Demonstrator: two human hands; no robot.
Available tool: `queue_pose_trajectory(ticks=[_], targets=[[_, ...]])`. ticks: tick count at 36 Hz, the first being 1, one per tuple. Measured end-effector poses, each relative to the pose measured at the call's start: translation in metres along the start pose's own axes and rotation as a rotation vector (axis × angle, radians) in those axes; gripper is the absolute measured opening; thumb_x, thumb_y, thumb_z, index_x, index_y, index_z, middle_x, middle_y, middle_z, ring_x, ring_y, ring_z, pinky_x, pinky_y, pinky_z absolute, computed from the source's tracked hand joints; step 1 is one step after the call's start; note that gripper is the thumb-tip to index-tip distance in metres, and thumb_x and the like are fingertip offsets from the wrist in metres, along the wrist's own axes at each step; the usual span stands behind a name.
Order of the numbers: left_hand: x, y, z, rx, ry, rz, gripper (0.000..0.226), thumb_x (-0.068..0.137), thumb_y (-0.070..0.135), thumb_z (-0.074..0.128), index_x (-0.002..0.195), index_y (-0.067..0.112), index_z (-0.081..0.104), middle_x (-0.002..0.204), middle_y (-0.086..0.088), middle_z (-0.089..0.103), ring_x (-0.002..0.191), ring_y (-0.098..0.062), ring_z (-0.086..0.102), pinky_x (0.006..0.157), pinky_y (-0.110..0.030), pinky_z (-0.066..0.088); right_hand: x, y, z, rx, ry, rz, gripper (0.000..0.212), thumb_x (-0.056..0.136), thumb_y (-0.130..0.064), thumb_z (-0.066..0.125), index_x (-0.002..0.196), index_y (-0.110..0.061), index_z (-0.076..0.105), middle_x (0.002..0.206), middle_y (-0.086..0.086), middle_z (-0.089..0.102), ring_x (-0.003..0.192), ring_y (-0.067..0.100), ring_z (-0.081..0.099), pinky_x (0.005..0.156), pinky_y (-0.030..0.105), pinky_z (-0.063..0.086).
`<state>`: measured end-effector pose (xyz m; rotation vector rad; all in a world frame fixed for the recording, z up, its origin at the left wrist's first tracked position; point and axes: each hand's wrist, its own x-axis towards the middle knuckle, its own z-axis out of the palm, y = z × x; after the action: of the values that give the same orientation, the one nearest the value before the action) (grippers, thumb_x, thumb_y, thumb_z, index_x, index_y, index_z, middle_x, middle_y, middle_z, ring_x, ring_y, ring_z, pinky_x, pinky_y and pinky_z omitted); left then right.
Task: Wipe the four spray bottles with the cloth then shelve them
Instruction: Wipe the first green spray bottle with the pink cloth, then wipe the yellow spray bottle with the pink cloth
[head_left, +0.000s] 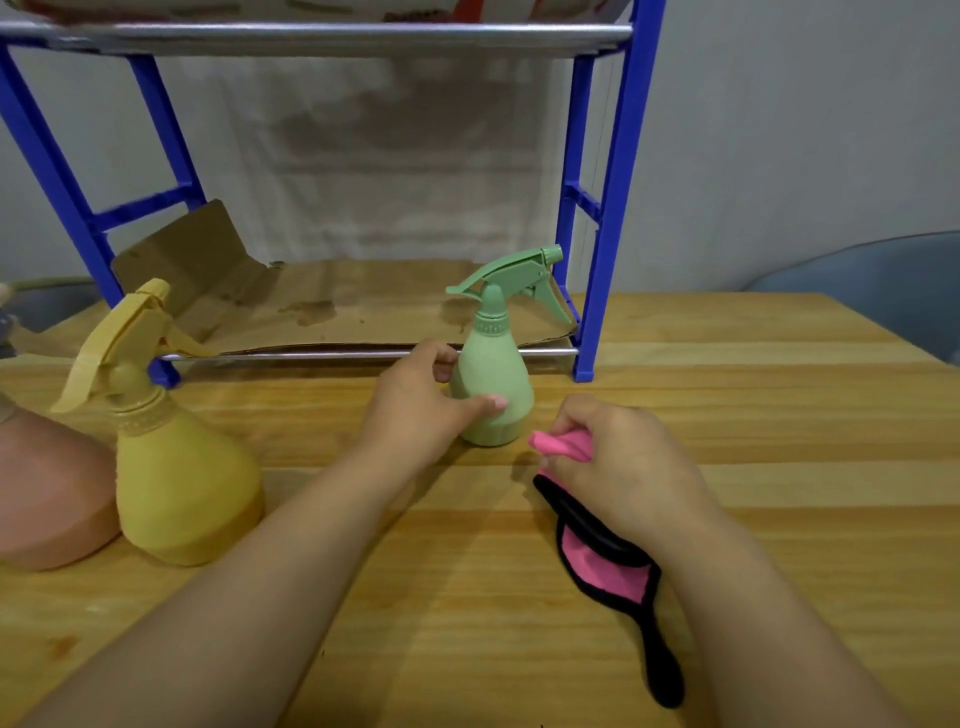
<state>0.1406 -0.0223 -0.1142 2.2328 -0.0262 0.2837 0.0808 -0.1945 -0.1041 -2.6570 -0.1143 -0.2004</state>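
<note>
Green bottle (491, 384) upright, gripped by left hand (415, 410); right hand (618, 462) clutches pink cloth (602, 566)

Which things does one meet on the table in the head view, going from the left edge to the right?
Pink bottle → yellow spray bottle → left hand → green spray bottle → right hand, holding the pink cloth.

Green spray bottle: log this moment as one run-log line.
left hand: grips green spray bottle, upright on table | right hand: holds pink cloth | shelf: no bottle | yellow bottle: waiting
</note>
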Motion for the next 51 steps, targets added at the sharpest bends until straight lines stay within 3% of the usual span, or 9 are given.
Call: queue_pose_trajectory(ticks=[10, 21, 26, 28, 34, 38, 41, 45, 51], targets=[[0.017, 0.011, 0.029, -0.027, 0.022, 0.025, 0.041, 0.067, 0.034, 0.083, 0.097, 0.018, 0.059, 0.098, 0.001, 0.064, 0.090, -0.019, 0.063, 0.084, -0.039, 0.053, 0.005, 0.011, -0.003, 0.005, 0.052, 0.056, 0.012, 0.084, -0.036, 0.066, 0.086, -0.030, 0.056, 0.075, -0.012, 0.054, 0.076, 0.017, 0.054, 0.058, 0.029, 0.038], [-0.019, 0.007, -0.014, 0.186, -0.206, 0.067, 0.035, 0.074, 0.037, 0.078, 0.101, 0.029, 0.058, 0.093, 0.012, 0.062, 0.080, -0.005, 0.058, 0.069, -0.028, 0.048, 0.001, 0.003, 0.000, 0.095, 0.046, 0.047, 0.030, 0.079, -0.044, 0.072, 0.095, -0.029, 0.053, 0.080, -0.012, 0.054, 0.072, 0.008, 0.051, 0.054, 0.023, 0.037], [-0.051, 0.000, -0.042, 0.158, -0.222, 0.079, 0.031, 0.073, 0.035, 0.079, 0.097, 0.023, 0.065, 0.087, 0.011, 0.065, 0.075, -0.005, 0.059, 0.074, -0.027, 0.049, -0.006, -0.010, 0.005, 0.213, 0.097, 0.012, 0.034, 0.085, -0.027, 0.069, 0.094, -0.024, 0.036, 0.085, -0.006, 0.058, 0.075, 0.010, 0.055, 0.060, 0.025, 0.042], [-0.062, -0.006, -0.053, 0.143, -0.199, 0.079, 0.029, 0.072, 0.033, 0.080, 0.095, 0.021, 0.066, 0.083, 0.011, 0.066, 0.069, -0.002, 0.057, 0.072, -0.025, 0.048, -0.009, -0.016, 0.008, 0.266, 0.091, -0.037, 0.036, 0.086, -0.017, 0.067, 0.083, -0.029, 0.033, 0.093, -0.003, 0.066, 0.086, 0.013, 0.062, 0.071, 0.030, 0.050], [-0.097, -0.030, -0.088, 0.106, -0.126, 0.042, 0.024, 0.071, 0.032, 0.080, 0.091, 0.023, 0.068, 0.083, 0.010, 0.068, 0.073, -0.004, 0.063, 0.067, -0.019, 0.049, -0.024, -0.044, 0.020, 0.377, -0.011, -0.172, 0.030, 0.084, 0.006, 0.062, 0.070, -0.016, 0.049, 0.095, -0.005, 0.068, 0.094, -0.002, 0.065, 0.072, 0.014, 0.055], [-0.116, -0.050, -0.112, 0.102, -0.006, 0.033, 0.021, 0.072, 0.036, 0.078, 0.088, 0.028, 0.067, 0.087, 0.014, 0.066, 0.073, 0.002, 0.063, 0.059, -0.009, 0.044, -0.032, -0.064, 0.026, 0.375, -0.052, -0.173, 0.023, 0.074, -0.005, 0.077, 0.074, -0.016, 0.058, 0.100, -0.007, 0.070, 0.092, 0.006, 0.066, 0.083, 0.031, 0.055], [-0.126, -0.061, -0.128, 0.087, 0.089, 0.009, 0.020, 0.073, 0.036, 0.077, 0.088, 0.029, 0.066, 0.089, 0.016, 0.066, 0.076, 0.002, 0.063, 0.060, -0.014, 0.043, -0.038, -0.079, 0.030, 0.357, -0.045, -0.182, 0.027, 0.065, -0.019, 0.086, 0.077, -0.018, 0.061, 0.095, -0.006, 0.070, 0.091, 0.011, 0.065, 0.083, 0.035, 0.053], [-0.134, -0.071, -0.147, 0.040, 0.212, -0.008, 0.018, 0.075, 0.032, 0.076, 0.088, 0.028, 0.065, 0.086, 0.012, 0.066, 0.074, 0.004, 0.060, 0.061, -0.019, 0.044, -0.037, -0.095, 0.037, 0.285, 0.032, -0.261, 0.021, 0.073, -0.037, 0.078, 0.080, -0.026, 0.061, 0.089, -0.010, 0.063, 0.083, 0.009, 0.058, 0.073, 0.027, 0.050], [-0.129, -0.078, -0.163, 0.025, 0.414, 0.024, 0.036, 0.082, 0.033, 0.069, 0.114, 0.021, 0.059, 0.099, 0.009, 0.057, 0.085, -0.006, 0.056, 0.068, -0.017, 0.042, -0.031, -0.115, 0.043, 0.236, 0.108, -0.375, 0.003, 0.087, -0.030, 0.065, 0.089, -0.029, 0.063, 0.095, -0.014, 0.056, 0.088, 0.002, 0.052, 0.077, 0.017, 0.039]])
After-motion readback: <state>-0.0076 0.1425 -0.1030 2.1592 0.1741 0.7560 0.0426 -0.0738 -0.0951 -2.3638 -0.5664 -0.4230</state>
